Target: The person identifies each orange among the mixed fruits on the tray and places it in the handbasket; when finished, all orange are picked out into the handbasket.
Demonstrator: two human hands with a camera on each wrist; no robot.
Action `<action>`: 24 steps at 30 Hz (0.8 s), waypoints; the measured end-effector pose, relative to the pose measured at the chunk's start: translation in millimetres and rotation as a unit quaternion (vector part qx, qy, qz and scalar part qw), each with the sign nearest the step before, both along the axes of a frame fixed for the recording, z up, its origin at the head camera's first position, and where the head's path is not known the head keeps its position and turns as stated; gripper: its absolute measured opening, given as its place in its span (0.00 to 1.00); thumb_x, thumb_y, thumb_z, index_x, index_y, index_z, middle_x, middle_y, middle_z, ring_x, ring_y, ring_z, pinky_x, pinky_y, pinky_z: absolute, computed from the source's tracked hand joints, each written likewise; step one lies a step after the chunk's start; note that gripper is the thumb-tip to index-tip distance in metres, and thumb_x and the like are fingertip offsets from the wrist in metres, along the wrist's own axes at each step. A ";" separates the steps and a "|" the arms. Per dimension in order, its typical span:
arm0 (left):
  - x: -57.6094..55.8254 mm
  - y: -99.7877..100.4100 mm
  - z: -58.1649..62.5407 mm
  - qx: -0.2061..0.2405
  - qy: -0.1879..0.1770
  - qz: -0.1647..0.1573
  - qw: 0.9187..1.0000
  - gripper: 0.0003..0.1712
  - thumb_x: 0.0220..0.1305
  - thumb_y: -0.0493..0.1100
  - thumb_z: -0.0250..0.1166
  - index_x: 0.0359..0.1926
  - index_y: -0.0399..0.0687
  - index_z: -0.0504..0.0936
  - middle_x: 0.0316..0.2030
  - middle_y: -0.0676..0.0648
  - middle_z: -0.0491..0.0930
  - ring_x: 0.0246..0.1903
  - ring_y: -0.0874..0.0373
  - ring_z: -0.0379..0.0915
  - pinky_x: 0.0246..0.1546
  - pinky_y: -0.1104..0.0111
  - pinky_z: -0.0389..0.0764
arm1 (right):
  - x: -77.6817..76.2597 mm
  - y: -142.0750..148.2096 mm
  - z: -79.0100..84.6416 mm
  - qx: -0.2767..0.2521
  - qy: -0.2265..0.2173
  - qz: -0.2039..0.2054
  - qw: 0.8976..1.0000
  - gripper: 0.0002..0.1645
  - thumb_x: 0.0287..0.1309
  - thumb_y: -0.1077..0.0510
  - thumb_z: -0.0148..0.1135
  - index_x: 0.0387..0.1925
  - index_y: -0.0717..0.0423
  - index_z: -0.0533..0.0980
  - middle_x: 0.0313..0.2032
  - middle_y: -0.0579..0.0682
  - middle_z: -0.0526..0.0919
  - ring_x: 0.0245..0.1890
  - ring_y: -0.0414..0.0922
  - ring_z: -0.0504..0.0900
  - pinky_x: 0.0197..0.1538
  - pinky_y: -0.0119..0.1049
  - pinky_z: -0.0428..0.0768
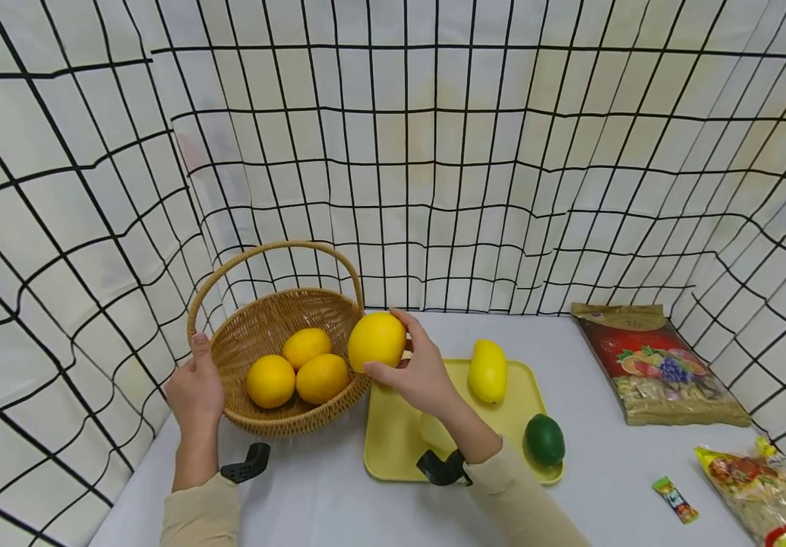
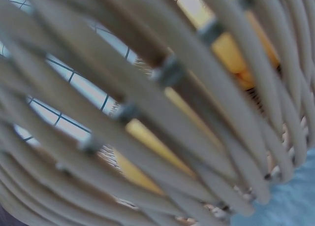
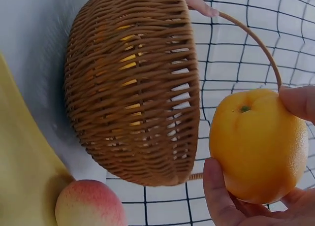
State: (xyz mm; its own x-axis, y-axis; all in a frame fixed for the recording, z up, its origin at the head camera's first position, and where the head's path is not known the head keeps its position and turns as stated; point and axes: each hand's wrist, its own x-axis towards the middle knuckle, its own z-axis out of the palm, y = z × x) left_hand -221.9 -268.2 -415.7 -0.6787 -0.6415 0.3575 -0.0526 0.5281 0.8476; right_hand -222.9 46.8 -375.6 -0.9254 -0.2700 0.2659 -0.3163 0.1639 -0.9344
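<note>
My left hand (image 1: 196, 384) grips the left side of a brown wicker basket (image 1: 283, 425), thumb up at the foot of its arched handle. The basket tilts toward me, with three yellow-orange fruits (image 1: 271, 381) lying inside. In the left wrist view its woven wall (image 2: 162, 108) fills the picture, fruit glimpsed through the gaps. My right hand (image 1: 427, 372) holds an orange (image 1: 377, 342) between thumb and fingers at the basket's right rim. Seen from the right wrist, this orange (image 3: 258, 145) shows a green stem spot, and the basket (image 3: 133, 88) stands beyond it.
Under my right forearm lies a yellow tray (image 1: 386, 456) bearing a yellow oblong fruit (image 1: 487, 372), a dark green fruit (image 1: 544, 441) and a peach (image 3: 91, 204). Packaged bags (image 1: 666, 365) and a small wrapped snack (image 1: 676, 500) lie right. Black netting (image 1: 434, 163) encloses the table.
</note>
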 end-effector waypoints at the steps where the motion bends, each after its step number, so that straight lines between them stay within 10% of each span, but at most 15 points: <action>1: 0.1 -0.4 -0.3 0.000 0.000 0.001 1.000 0.43 0.69 0.74 0.37 0.11 0.46 0.57 0.09 0.52 0.51 0.12 0.59 0.42 0.16 0.68 0.44 | -0.7 -3.5 0.1 0.003 -0.001 0.005 1.000 0.51 0.52 0.53 0.74 0.72 0.41 0.56 0.63 0.52 0.68 0.48 0.51 0.77 0.42 0.40 0.82; 24: 0.2 -0.8 0.1 0.007 0.002 0.000 1.000 0.42 0.69 0.74 0.39 0.10 0.47 0.56 0.09 0.52 0.51 0.11 0.61 0.41 0.15 0.69 0.44 | -5.8 -63.3 6.4 0.140 0.047 0.055 0.988 0.51 0.48 0.44 0.75 0.71 0.43 0.59 0.60 0.43 0.69 0.49 0.40 0.75 0.48 0.35 0.77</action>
